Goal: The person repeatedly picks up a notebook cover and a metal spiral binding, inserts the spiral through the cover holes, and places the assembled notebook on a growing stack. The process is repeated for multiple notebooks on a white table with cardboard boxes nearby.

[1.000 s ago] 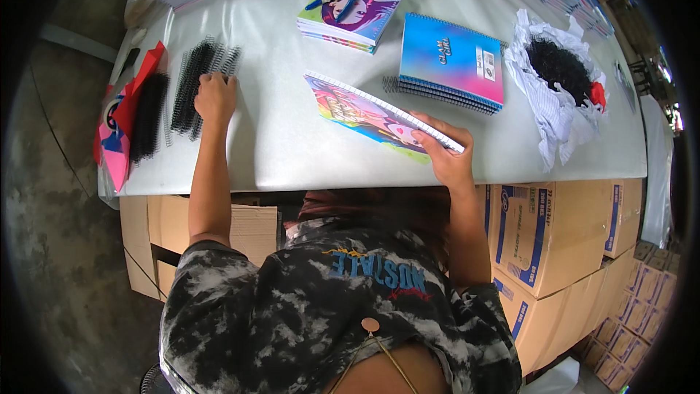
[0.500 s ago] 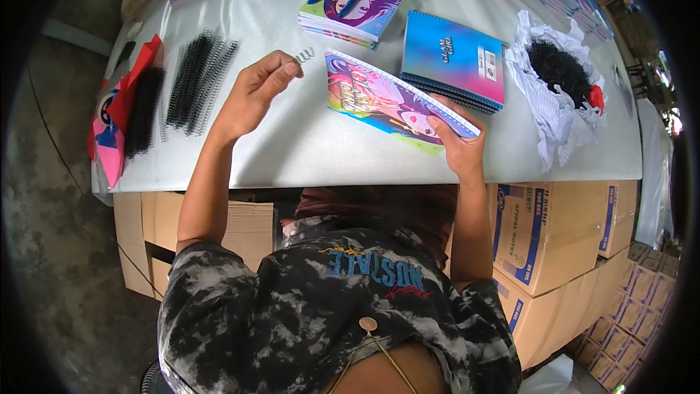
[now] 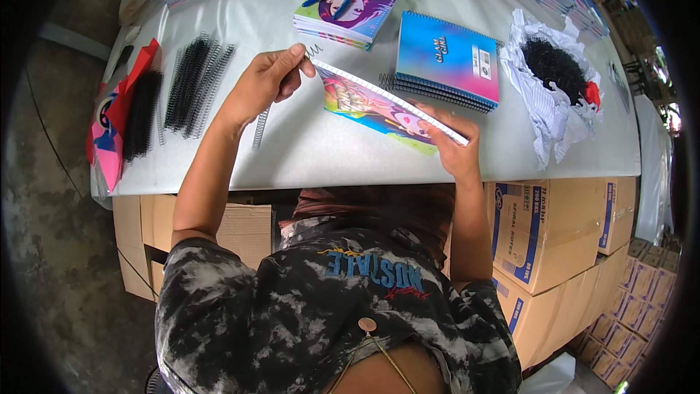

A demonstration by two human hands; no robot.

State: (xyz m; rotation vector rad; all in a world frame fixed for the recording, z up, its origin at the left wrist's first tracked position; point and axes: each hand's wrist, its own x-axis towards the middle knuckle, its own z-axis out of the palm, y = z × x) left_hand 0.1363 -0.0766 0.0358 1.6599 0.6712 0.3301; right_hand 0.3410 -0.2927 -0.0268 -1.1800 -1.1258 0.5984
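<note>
My left hand [image 3: 268,82] is closed on a thin dark spiral binding coil [image 3: 260,129]. One end of the coil sticks out past the fingertips and the long part hangs below the palm. Those fingertips are at the left upper corner of an unbound notebook [image 3: 368,106] with a colourful cartoon cover. Whether the coil passes through its holes I cannot make out. Gripping the notebook's right end, my right hand [image 3: 453,137] has its thumb on the cover and its fingers behind. The white punched edge faces up, and the notebook is tilted above the table.
Bound blue-pink notebooks [image 3: 446,58] lie behind the held one. A stack of cartoon-covered pads [image 3: 354,4] carries blue pens. Black coils [image 3: 195,84] lie left, beside red material [image 3: 138,76]. A tangled black heap [image 3: 554,69] rests on white cloth at right. Cartons [image 3: 550,233] stand below the table.
My left hand has turned and come closer to the notebook's corner, and the coil's long part now shows below it. The notebook has tipped, showing more of its page edge.
</note>
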